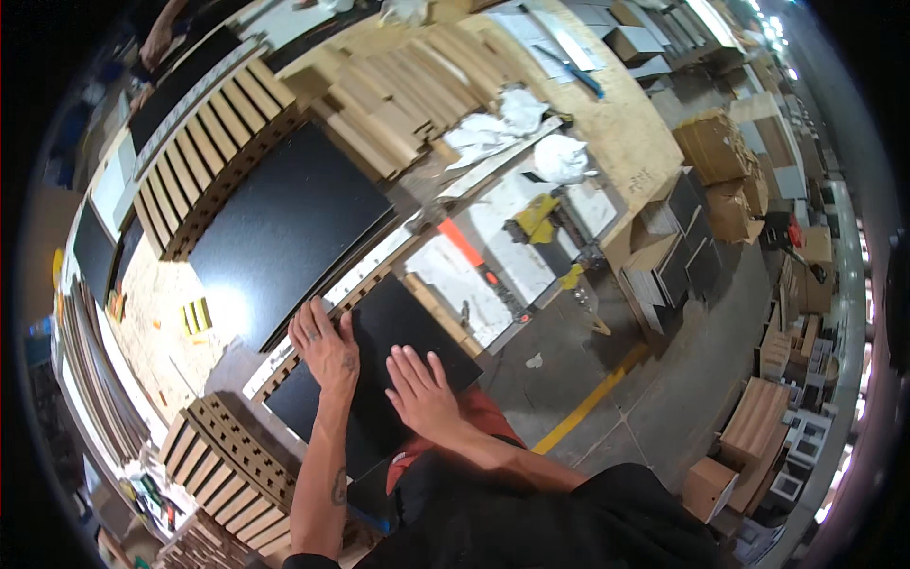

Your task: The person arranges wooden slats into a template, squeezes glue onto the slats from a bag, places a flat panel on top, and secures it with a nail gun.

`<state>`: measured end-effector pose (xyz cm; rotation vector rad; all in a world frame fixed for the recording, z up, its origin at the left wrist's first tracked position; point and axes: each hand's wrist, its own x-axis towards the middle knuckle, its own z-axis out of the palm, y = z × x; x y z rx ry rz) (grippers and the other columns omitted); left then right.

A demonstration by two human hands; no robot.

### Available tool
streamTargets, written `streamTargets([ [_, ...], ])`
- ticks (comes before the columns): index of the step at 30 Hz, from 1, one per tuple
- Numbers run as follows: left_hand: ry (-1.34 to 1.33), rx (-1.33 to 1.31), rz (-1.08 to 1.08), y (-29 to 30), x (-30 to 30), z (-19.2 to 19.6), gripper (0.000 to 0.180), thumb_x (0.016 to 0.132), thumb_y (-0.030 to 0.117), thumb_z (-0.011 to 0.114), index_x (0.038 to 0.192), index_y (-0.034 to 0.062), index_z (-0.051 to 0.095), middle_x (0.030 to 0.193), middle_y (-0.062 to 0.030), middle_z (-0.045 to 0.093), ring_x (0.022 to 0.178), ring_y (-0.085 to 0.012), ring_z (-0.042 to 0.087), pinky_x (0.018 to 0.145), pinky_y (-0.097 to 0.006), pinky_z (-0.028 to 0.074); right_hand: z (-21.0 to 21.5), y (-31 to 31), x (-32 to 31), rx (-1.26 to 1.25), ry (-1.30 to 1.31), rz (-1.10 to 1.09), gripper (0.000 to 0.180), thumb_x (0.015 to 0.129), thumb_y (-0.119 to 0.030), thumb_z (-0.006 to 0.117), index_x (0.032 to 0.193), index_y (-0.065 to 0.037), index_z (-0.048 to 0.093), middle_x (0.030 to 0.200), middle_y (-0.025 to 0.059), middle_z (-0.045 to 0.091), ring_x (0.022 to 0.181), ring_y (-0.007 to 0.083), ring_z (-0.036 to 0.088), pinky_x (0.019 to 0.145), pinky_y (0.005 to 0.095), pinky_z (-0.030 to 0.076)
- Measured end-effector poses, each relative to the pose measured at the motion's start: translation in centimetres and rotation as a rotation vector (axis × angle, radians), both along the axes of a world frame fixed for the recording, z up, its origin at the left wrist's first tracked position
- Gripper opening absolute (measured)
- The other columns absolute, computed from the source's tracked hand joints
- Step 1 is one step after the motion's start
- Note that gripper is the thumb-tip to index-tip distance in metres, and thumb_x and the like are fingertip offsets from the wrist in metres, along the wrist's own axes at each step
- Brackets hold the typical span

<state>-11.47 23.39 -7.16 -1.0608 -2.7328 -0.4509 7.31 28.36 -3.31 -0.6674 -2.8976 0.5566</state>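
1. The smooth, black rectangular panel (370,417) lies flat close to the person's body, its far edge beside a pale wooden strip with square notches (368,290).
2. Left hand (327,353): fingers side by side, thumb apart, reaching over that edge; I cannot tell whether the fingertips hook anything. Right hand (422,394): laid palm-down on the panel, fingers long and slightly spread, pinching nothing.
3. To steady the panel well, I'd keep both palms flat, share the pressure evenly and hold the edge parallel to the strip; a one-sided push could skew it.
4. Beyond lies a larger, glossy black panel (284,218) reflecting light. Grooved stacks of light-brown wooden strips (232,436) stand to the left; an orange-handled tool (462,244) lies to the right.
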Motion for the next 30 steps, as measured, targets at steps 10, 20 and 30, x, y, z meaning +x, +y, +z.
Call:
streamTargets([
  [10,-0.182,0.118,-0.084,4.7,1.0,1.9,0.055,0.089,0.023,0.068,0.134,-0.0023,0.049,0.127,-0.0217,0.055,0.121,-0.0410,0.049,0.108,-0.055,0.033,0.2,11.6,4.3,-0.034,0.305,-0.276,0.046,0.087,-0.013,0.066,0.128,0.002,0.056,0.131,0.0222,0.054,0.123,0.0403,0.050,0.103,0.0528,0.040],
  [20,-0.053,0.082,-0.092,9.0,1.6,0.2,0.048,0.096,0.028,0.061,0.133,0.0005,0.048,0.124,-0.0171,0.054,0.117,-0.0353,0.050,0.102,-0.051,0.035,-1.8,7.1,2.2,0.033,0.060,0.185,0.052,0.090,-0.025,0.064,0.135,0.000,0.053,0.150,0.0182,0.044,0.141,0.0314,0.039,0.116,0.0548,0.023],
  [30,-0.037,0.108,0.806,-7.0,3.9,4.5,0.057,0.092,0.025,0.068,0.137,-0.0016,0.046,0.142,-0.0244,0.042,0.130,-0.0416,0.040,0.108,-0.047,0.035,0.0,11.4,-9.2,-0.207,0.085,-0.218,0.050,0.083,-0.024,0.075,0.126,-0.002,0.062,0.120,0.0176,0.059,0.115,0.0360,0.053,0.101,0.0514,0.039],
])
